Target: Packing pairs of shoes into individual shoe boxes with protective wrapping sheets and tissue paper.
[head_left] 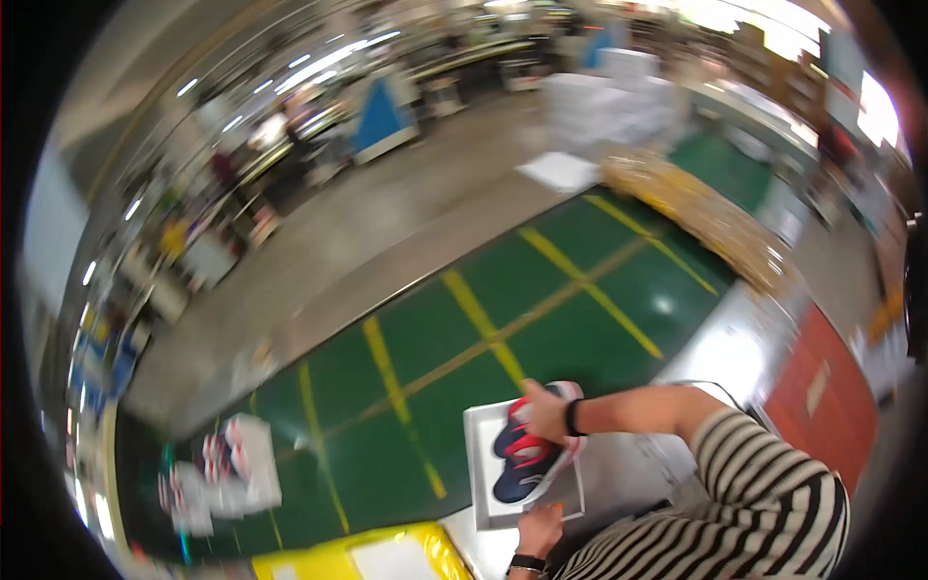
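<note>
A pair of navy and red sneakers (pixel 525 478) with white soles is held over the white open shoebox (pixel 480 483). My right hand (pixel 547 414), reaching in from the right with a dark band at the wrist, is closed around the upper part of the pair. At the box's near edge, my left hand (pixel 539 530) has its fingers curled on the rim. The box stands at the near edge of a green conveyor belt (pixel 425 416) marked with yellow lines. Whether the sneakers touch the bottom of the box is hard to tell.
More shoes (pixel 224 456) lie with white boxes (pixel 256 464) at the belt's left. A yellow plastic-wrapped package (pixel 425 549) is at the near edge. Brown wrapped cartons (pixel 691 208) line the belt's far right, with stacked white boxes (pixel 604 101) behind. A red-brown board (pixel 822 396) stands right.
</note>
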Demonstrator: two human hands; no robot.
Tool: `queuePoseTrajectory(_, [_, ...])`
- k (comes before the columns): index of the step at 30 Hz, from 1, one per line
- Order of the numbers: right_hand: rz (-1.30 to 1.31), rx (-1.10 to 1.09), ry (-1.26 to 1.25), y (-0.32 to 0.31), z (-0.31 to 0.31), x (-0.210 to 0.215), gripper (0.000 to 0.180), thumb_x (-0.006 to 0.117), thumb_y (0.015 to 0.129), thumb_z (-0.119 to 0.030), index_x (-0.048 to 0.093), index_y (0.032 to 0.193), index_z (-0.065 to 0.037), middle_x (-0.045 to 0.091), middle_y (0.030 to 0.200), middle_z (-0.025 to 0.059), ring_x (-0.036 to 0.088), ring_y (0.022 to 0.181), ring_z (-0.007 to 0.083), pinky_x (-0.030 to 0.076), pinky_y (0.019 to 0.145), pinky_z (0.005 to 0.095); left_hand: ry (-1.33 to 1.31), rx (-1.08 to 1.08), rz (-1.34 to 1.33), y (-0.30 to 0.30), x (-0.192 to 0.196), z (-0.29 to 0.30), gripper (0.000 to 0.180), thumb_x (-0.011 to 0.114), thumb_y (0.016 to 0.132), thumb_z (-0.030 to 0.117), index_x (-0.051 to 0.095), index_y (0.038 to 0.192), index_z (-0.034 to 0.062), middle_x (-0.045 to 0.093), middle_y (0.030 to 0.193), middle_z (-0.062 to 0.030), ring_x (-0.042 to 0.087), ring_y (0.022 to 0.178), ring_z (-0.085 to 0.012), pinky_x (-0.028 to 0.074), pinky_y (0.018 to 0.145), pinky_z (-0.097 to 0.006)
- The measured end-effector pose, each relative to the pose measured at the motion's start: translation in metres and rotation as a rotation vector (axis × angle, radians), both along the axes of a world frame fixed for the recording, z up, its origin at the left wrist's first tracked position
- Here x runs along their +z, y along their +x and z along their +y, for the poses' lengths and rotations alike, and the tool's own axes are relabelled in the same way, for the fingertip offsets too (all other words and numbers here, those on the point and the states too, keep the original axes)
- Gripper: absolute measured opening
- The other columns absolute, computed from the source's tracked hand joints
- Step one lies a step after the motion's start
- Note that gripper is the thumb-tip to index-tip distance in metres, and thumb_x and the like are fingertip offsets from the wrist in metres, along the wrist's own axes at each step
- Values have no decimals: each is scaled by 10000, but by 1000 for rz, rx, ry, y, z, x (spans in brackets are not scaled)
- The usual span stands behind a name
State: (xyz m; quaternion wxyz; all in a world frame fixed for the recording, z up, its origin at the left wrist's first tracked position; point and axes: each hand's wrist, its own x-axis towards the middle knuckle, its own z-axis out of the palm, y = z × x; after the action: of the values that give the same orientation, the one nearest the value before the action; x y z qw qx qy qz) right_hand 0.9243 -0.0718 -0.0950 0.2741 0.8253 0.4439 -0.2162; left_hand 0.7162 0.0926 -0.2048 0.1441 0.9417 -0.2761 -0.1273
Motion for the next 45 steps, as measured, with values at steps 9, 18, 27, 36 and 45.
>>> queuePoseTrajectory(9, [-311,-566,842,-128,-254,67,444,787,490,-595,769,756,-240,671,721,18,558,994,280,192,1075,629,35,-93,-71,-14,28,-114,283,770,709,344,719,861,110,684,764,-112,664,740,-319,520,641,-443])
queuePoseTrajectory(18, [-581,-1499,446,-259,-426,-78,410,789,549,-542,782,799,-216,654,967,143,492,1125,355,228,1096,555,-154,87,17,-12,41,-170,370,808,684,361,738,872,50,686,744,-156,670,728,-353,518,664,-450])
queuePoseTrajectory(27, [286,-1049,1535,-261,-259,-112,1109,835,674,-469,221,1547,-171,260,1508,284,198,1411,470,146,1172,508,-276,55,299,-16,72,-210,298,814,689,265,733,858,33,670,780,-184,650,732,-387,503,660,-447])
queuePoseTrajectory(36, [898,-1038,1682,-238,-244,-95,1223,811,556,-40,137,1568,-177,372,1413,223,306,1378,398,252,1134,410,-375,274,561,-34,162,-221,264,678,868,119,663,1022,-95,697,864,-125,613,772,-223,499,725,-343])
queuePoseTrajectory(45, [513,-1242,1648,-271,-311,-198,1052,767,615,-79,242,1527,-71,397,1493,172,286,1431,304,202,1191,401,-899,804,638,-67,225,-113,338,657,897,55,617,1206,-76,677,1096,-147,650,931,-249,535,827,-369])
